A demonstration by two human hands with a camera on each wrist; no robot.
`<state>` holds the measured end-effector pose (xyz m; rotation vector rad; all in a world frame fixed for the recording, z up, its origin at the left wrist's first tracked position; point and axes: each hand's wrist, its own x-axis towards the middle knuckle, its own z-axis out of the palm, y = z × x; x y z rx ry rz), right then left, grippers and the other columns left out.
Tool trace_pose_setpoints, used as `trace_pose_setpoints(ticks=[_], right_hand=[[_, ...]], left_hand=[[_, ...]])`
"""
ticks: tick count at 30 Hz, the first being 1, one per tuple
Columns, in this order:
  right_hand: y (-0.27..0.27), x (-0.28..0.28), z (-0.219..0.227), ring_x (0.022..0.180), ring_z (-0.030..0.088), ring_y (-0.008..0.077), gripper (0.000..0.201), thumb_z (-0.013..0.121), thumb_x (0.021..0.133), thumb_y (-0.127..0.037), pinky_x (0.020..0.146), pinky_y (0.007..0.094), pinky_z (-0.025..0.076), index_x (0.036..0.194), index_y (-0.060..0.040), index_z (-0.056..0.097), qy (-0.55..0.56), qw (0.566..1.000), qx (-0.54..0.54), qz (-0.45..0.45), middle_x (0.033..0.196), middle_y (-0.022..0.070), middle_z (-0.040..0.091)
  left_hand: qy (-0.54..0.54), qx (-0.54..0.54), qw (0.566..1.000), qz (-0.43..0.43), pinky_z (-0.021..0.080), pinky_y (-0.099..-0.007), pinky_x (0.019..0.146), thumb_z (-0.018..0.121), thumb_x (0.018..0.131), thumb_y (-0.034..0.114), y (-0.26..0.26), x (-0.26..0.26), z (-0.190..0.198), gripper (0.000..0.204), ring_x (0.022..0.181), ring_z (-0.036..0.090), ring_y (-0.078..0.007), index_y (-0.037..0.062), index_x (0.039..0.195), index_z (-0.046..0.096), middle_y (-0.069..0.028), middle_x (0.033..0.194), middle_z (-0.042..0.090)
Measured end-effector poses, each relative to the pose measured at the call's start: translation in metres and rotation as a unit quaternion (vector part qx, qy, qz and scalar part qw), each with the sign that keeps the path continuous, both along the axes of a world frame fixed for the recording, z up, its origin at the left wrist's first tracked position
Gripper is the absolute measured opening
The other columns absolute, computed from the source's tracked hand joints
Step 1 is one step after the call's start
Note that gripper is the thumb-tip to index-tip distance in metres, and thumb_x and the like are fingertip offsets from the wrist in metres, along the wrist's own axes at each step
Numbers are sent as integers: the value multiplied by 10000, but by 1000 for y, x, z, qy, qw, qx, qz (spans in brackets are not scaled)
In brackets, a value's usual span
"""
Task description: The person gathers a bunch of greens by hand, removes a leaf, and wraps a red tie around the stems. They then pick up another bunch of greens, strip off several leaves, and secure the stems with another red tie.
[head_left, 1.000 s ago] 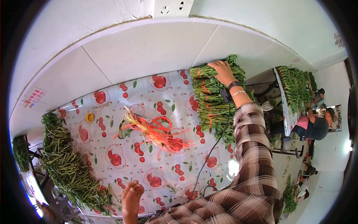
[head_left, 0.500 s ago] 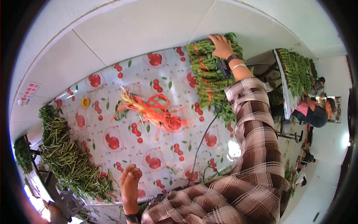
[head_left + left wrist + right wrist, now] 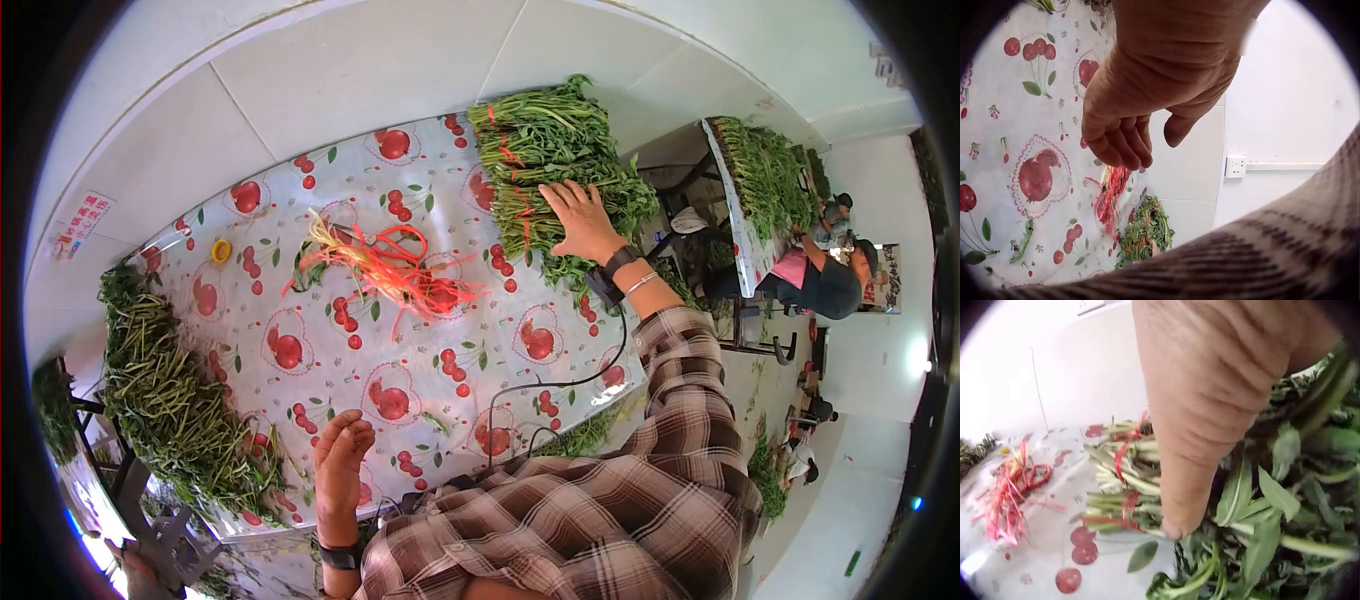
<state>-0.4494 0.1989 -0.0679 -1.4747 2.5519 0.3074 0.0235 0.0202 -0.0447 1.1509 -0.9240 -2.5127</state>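
Several bundles of leafy green stems (image 3: 545, 135), tied with red string, lie in a row at the table's right end. My right hand (image 3: 582, 222) rests on the nearest bundle with its fingers spread. In the right wrist view its thumb (image 3: 1185, 506) reaches down beside the cut stems and a red tie (image 3: 1129, 512). My left hand (image 3: 340, 462) hangs over the near part of the table, fingers loosely curled and holding nothing. A tangle of red and pale strings (image 3: 400, 275) lies mid-table, beyond the left hand.
A heap of loose green stems (image 3: 180, 410) runs along the left end of the patterned tablecloth (image 3: 470, 340). A yellow ring (image 3: 221, 250) sits near the far edge by the wall. A black cable (image 3: 560, 383) trails from the right wrist. People work at another table (image 3: 735, 215) to the right.
My right hand has moved from the farthest bundle toward the nearest one, its fingers spreading. The left hand stays raised over the near edge. The head view has shifted slightly.
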Motion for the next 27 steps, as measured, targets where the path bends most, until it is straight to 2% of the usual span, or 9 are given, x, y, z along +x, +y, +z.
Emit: trace_pose_setpoints(ticks=[3, 5, 6, 9, 10, 17, 19, 23, 27], right_hand=[[8, 14, -19, 1265, 321, 338, 1009, 811, 583, -221, 1063, 592, 200, 1424, -163, 256, 42, 998, -39, -9, 1330, 127, 398], [6, 11, -20, 1170, 379, 327, 864, 769, 591, -139, 1036, 572, 226, 1353, -140, 361, 45, 998, -44, -13, 1215, 126, 445], [5, 10, -17, 1089, 407, 314, 738, 744, 572, -87, 991, 522, 268, 1248, -127, 451, 39, 996, -74, 0, 1110, 110, 466], [5, 4, -9, 1065, 415, 306, 706, 748, 552, -81, 950, 480, 298, 1201, -125, 474, 28, 997, -73, 20, 1076, 100, 475], [7, 7, 6, 1051, 424, 301, 689, 753, 540, -85, 922, 447, 319, 1173, -115, 484, 12, 997, -71, 7, 1039, 94, 482], [-1, -29, 97, 1045, 440, 300, 681, 743, 534, -59, 934, 429, 325, 1162, -106, 485, 60, 991, -119, -12, 1062, 99, 495], [-13, -44, 113, 1041, 440, 296, 658, 708, 544, 3, 951, 422, 318, 1158, -115, 500, 136, 981, -130, 47, 1048, 90, 499], [-53, -66, 97, 1036, 439, 292, 645, 675, 558, 48, 962, 415, 313, 1158, -126, 517, 126, 975, -164, 86, 1040, 80, 502], [-83, -93, 19, 1047, 441, 295, 664, 681, 564, 23, 972, 416, 312, 1187, -142, 521, 72, 985, -128, 88, 1066, 77, 506]], left_hand=[[-15, -9, 1000, 1, 469, -282, 862, 521, 924, 144, 4, 12, 0, 311, 909, 575, -149, -38, 1175, 503, -84, 999, 595], [-22, -12, 1000, 17, 478, -286, 855, 539, 911, 129, 3, 16, -3, 270, 884, 601, -142, -3, 1146, 551, -66, 958, 635], [-19, -14, 999, 21, 478, -286, 855, 539, 911, 129, 3, 16, -3, 270, 884, 601, -142, -3, 1146, 551, -66, 958, 635], [-34, -9, 999, 29, 480, -284, 851, 546, 907, 129, 2, 16, -2, 273, 876, 604, -141, -3, 1145, 552, -65, 956, 637], [-35, -13, 999, 30, 481, -284, 850, 548, 907, 130, 2, 15, -4, 269, 872, 605, -140, -2, 1141, 555, -65, 954, 638], [-28, 10, 999, 31, 481, -279, 845, 557, 902, 133, -3, 0, -11, 259, 867, 606, -130, 2, 1126, 566, -60, 947, 640], [-31, 12, 999, 27, 480, -275, 844, 558, 901, 131, -2, -5, -14, 259, 865, 604, -126, 3, 1125, 567, -58, 943, 639], [-51, 0, 998, 27, 479, -270, 838, 560, 896, 125, -3, -8, -19, 261, 863, 600, -122, 0, 1126, 569, -53, 934, 635], [-88, -14, 995, 41, 481, -269, 832, 554, 896, 119, -7, -2, -18, 264, 864, 597, -123, -3, 1130, 567, -53, 931, 633]])
